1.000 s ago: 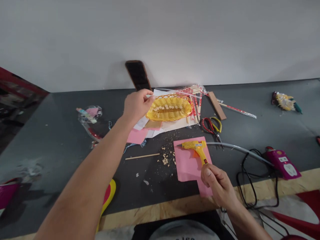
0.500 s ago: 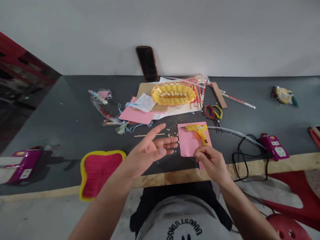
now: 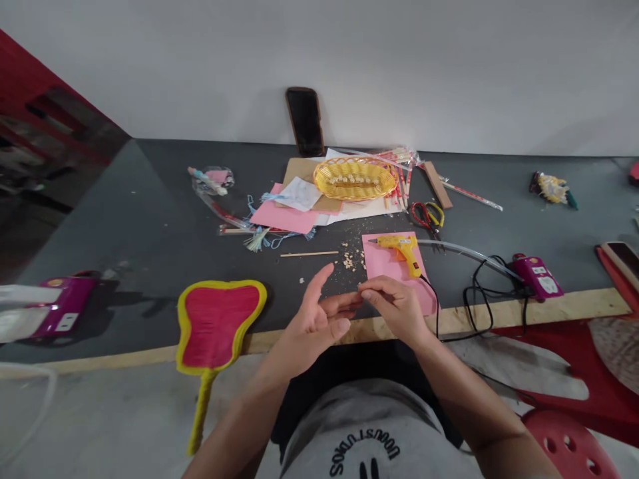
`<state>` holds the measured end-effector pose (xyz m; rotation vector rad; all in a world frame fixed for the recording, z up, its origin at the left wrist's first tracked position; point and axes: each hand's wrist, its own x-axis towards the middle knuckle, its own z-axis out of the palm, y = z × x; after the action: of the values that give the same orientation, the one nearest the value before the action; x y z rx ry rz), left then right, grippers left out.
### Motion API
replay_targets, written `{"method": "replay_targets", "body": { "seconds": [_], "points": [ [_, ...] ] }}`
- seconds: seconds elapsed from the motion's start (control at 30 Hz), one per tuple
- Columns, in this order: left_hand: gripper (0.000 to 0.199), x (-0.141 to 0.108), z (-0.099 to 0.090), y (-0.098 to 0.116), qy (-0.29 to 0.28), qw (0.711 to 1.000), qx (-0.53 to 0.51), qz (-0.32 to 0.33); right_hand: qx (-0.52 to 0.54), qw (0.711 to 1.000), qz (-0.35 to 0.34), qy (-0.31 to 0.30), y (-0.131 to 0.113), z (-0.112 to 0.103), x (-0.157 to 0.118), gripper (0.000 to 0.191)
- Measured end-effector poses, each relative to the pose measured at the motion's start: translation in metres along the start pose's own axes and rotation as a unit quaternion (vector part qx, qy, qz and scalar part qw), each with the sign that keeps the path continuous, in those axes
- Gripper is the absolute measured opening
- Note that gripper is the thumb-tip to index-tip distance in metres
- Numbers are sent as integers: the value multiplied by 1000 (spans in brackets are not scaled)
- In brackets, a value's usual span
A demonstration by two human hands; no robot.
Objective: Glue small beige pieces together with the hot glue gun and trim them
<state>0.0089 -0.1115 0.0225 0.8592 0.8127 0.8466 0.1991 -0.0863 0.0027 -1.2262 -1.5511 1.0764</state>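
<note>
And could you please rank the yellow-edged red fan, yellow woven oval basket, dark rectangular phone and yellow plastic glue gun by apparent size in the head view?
1. Fan
2. Basket
3. Phone
4. Glue gun
Nearness may enlarge the fan.

dark phone (image 3: 305, 123) propped against white wall (image 3: 424, 73), red-and-yellow paddle (image 3: 222, 322) overhanging worktop (image 3: 150, 226) front edge, purple socket box (image 3: 536, 274) right, second purple box (image 3: 74, 303) far left, second phone (image 3: 623, 258) at right edge, red stool (image 3: 566, 460) lower right

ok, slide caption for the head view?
Left hand and right hand close together; yellow glue gun on pink paper, yellow basket farther back.
</note>
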Motion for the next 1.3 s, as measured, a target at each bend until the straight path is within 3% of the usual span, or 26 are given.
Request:
{"method": "replay_targets", "body": {
  "seconds": [0.1, 0.2, 0.27, 0.33, 0.43, 0.53, 0.6, 0.77, 0.87, 1.0, 1.1, 1.2, 1.3],
  "points": [
    [94, -8, -9, -2, 39, 999, 19, 26, -74, 997, -7, 36, 1, -10, -8, 18],
    [75, -15, -29, 1, 165, 978, 117, 57, -147, 983, -2, 112, 9, -32, -20, 34],
    [72, -19, -46, 3, 273, 927, 237, 95, -166, 974, 20, 151, 16, -47, -28, 41],
    [69, -21, -59, 5, 352, 851, 367, 135, -185, 969, 36, 161, 21, -60, -34, 48],
    [54, -15, -69, 7, 338, 778, 505, 158, -219, 964, 30, 150, 23, -71, -34, 55],
    [43, 0, -68, 7, 265, 702, 638, 173, -266, 954, -8, 140, 17, -78, -28, 56],
    [40, 10, -65, 5, 230, 672, 681, 179, -293, 943, -27, 157, 13, -84, -25, 55],
    [37, 18, -61, -6, 222, 648, 698, 207, -297, 924, -20, 240, 19, -112, -33, 47],
    [36, 15, -64, -11, 226, 649, 696, 208, -321, 916, 20, 240, 30, -133, -45, 42],
    [37, 15, -68, -13, 211, 648, 698, 220, -411, 895, 46, 168, 38, -149, -50, 25],
    [36, 18, -68, -9, 210, 644, 700, 224, -466, 877, -6, 114, 39, -148, -37, 41],
    [37, 19, -64, -5, 216, 640, 704, 220, -446, 894, -29, 32, 41, -138, -17, 36],
    [36, 16, -60, -4, 219, 629, 715, 212, -428, 904, 19, -15, 45, -123, 4, 33]
  ]
}}
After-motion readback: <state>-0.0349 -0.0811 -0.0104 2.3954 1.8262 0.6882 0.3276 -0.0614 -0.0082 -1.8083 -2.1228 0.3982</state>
